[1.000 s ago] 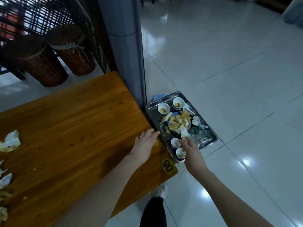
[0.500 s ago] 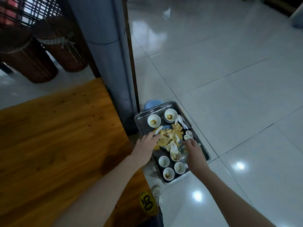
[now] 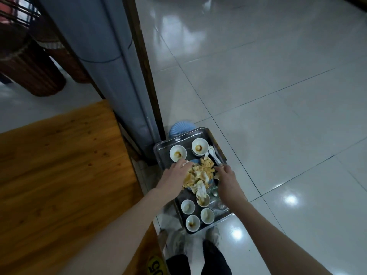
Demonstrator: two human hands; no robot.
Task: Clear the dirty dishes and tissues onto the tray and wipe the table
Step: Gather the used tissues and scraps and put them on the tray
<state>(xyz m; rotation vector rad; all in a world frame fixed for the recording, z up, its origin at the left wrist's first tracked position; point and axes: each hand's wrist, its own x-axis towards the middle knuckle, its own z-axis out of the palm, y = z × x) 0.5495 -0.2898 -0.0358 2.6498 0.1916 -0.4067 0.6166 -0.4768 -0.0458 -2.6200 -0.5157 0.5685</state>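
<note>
Now R hand at tissues

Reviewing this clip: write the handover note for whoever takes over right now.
Left hand and right hand: both on the tissue pile in the tray; grip unclear.
Done: six small bowls, a spoon and the tissues are on the tray.
Left: check the table beyond this view, then wipe it; no cloth visible.

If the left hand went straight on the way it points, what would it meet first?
The stained tissue pile in the middle of the tray. The left hand has its fingertips at the pile's edge, though their height above it is unclear.
</note>
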